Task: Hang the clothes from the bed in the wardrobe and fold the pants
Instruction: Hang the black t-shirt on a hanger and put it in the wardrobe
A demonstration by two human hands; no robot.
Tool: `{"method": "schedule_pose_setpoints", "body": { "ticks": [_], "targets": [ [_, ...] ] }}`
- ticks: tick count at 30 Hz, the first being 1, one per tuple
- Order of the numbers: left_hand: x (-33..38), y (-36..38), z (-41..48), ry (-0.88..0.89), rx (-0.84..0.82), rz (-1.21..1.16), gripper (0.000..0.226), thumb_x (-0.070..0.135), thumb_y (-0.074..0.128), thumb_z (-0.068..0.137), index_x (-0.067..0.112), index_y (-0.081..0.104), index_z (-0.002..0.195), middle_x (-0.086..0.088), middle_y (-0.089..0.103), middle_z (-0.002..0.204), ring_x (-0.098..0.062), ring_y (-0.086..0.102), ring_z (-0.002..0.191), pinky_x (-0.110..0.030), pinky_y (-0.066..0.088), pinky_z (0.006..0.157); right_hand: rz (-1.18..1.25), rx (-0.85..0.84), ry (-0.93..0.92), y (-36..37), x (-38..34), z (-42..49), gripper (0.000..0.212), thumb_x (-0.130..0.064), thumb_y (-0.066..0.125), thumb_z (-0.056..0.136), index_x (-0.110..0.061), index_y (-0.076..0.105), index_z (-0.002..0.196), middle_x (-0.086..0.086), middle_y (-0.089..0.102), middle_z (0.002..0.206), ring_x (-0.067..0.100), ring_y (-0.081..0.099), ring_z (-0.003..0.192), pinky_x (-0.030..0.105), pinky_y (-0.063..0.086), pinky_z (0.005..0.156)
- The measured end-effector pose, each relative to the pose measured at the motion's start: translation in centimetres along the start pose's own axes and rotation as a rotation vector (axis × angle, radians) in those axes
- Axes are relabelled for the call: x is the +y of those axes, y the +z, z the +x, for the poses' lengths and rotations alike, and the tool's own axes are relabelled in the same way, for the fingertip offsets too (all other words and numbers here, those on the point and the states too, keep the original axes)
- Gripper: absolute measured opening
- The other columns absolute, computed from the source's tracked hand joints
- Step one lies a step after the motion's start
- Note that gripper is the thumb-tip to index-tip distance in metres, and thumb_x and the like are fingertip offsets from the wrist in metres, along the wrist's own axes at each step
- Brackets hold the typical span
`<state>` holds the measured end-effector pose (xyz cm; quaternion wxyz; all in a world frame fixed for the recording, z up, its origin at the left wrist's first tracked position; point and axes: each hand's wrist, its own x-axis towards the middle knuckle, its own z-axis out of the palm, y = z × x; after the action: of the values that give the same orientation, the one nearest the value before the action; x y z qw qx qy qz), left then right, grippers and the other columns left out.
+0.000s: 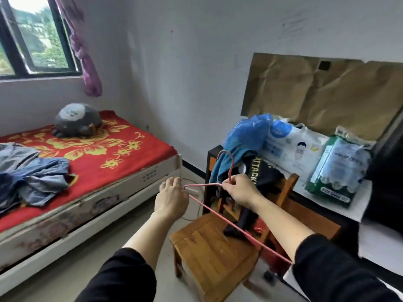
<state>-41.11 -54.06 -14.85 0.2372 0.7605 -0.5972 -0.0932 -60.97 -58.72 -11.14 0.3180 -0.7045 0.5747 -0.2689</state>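
Hanger (218, 214) first: it was a pink wire one, out in front of you above the wooden chair (209, 249), its hook pointing up and its long bottom bar running back toward your right sleeve. Your right hand (239, 192) pinched it at the neck just under the hook, thumb and fingertips closed tight on the wire. Your left hand (171, 199) sat at the hanger's far corner with its fingers loosely curled. The wire came right up against it, but you could not tell from this view whether the fingers actually held it.

The clothes (32, 177) waited well apart from both hands, a crumpled blue and grey heap on the near left part of the bed (122, 153), lying on the red flowered cover. A grey plush toy (76, 123) sat further up the bed, toward the window (37, 38) and its knotted purple curtain (87, 59).

A dark garment (263, 175) with yellow lettering hung over the chair's back — just behind your right hand.
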Motion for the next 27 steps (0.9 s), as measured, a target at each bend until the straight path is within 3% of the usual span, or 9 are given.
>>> {"method": "schedule_pose_setpoints", "body": {
  "ticks": [4, 10, 13, 16, 19, 23, 25, 27],
  "targets": [
    [4.3, 3.9, 6.4, 0.017, -0.104, -0.044, 0.042, 0.024, 0.041, 0.094, 0.014, 0.043, 0.134, -0.01, 0.041, 0.141, -0.031, 0.038, 0.126, -0.041, 0.04, 0.096, -0.046, 0.152, 0.072, -4.9, 2.7, 5.4, 0.032, -0.022, 0.058, 0.09, -0.002, 0.062, 0.066, 0.011, 0.06, 0.064, 0.031, 0.06, 0.074, 0.034, 0.045, 0.067],
    [10.9, 9.9, 13.8, 0.099, -0.236, -0.046, 0.041, 0.024, 0.041, 0.092, 0.013, 0.043, 0.132, -0.012, 0.043, 0.136, -0.033, 0.039, 0.123, -0.042, 0.04, 0.095, -0.082, 0.317, 0.076, -13.2, 5.9, 12.0, 0.034, -0.022, 0.056, 0.091, -0.003, 0.059, 0.063, 0.007, 0.057, 0.06, 0.023, 0.053, 0.066, 0.035, 0.04, 0.064],
    [14.1, 13.3, 16.0, 0.176, -0.292, -0.053, 0.041, 0.025, 0.041, 0.093, 0.014, 0.043, 0.132, -0.01, 0.042, 0.136, -0.031, 0.037, 0.125, -0.041, 0.04, 0.097, -0.093, 0.39, 0.069, -16.6, 7.7, 14.9, 0.04, -0.018, 0.052, 0.092, -0.009, 0.048, 0.053, 0.003, 0.046, 0.051, 0.022, 0.044, 0.058, 0.035, 0.034, 0.058],
    [16.9, 16.6, 18.0, 0.239, -0.327, -0.07, 0.044, 0.035, 0.043, 0.092, 0.017, 0.045, 0.132, -0.005, 0.039, 0.141, -0.027, 0.032, 0.13, -0.04, 0.037, 0.102, -0.116, 0.43, 0.064, -18.6, 10.1, 18.0, 0.041, -0.014, 0.049, 0.092, -0.012, 0.045, 0.052, -0.005, 0.042, 0.046, 0.013, 0.041, 0.051, 0.031, 0.034, 0.054],
    [19.4, 19.7, 20.1, 0.37, -0.401, -0.059, 0.065, 0.05, 0.052, 0.085, 0.022, 0.04, 0.142, -0.001, 0.023, 0.155, -0.022, 0.015, 0.143, -0.038, 0.025, 0.112, -0.161, 0.406, 0.044, -19.7, 12.6, 21.4, 0.045, -0.013, 0.05, 0.091, -0.021, 0.035, 0.05, -0.007, 0.034, 0.048, 0.009, 0.034, 0.051, 0.03, 0.03, 0.053],
    [23.3, 23.7, 22.9, 0.477, -0.474, 0.003, 0.082, 0.061, 0.056, 0.078, 0.024, 0.033, 0.147, 0.002, 0.011, 0.16, -0.018, 0.002, 0.147, -0.04, 0.006, 0.118, -0.208, 0.284, 0.058, -21.4, 16.2, 26.0, 0.043, -0.014, 0.048, 0.09, -0.018, 0.032, 0.051, -0.005, 0.035, 0.048, 0.019, 0.035, 0.053, 0.035, 0.033, 0.056],
    [25.0, 25.7, 23.6, 0.492, -0.511, 0.06, 0.087, 0.068, 0.055, 0.074, 0.026, 0.031, 0.147, 0.003, 0.013, 0.159, -0.018, -0.002, 0.147, -0.046, -0.005, 0.118, -0.239, 0.173, 0.11, -21.8, 18.1, 28.3, 0.039, -0.017, 0.048, 0.091, -0.015, 0.038, 0.054, 0.001, 0.042, 0.054, 0.026, 0.042, 0.059, 0.038, 0.04, 0.06],
    [26.0, 27.2, 24.0, 0.51, -0.514, 0.114, 0.079, 0.074, 0.053, 0.072, 0.031, 0.044, 0.138, 0.005, 0.028, 0.153, -0.018, 0.002, 0.147, -0.054, -0.011, 0.114, -0.289, 0.074, 0.178, -21.7, 19.6, 30.1, 0.034, -0.02, 0.049, 0.091, -0.013, 0.04, 0.059, 0.007, 0.046, 0.06, 0.027, 0.043, 0.06, 0.036, 0.039, 0.058]
  ]
}}
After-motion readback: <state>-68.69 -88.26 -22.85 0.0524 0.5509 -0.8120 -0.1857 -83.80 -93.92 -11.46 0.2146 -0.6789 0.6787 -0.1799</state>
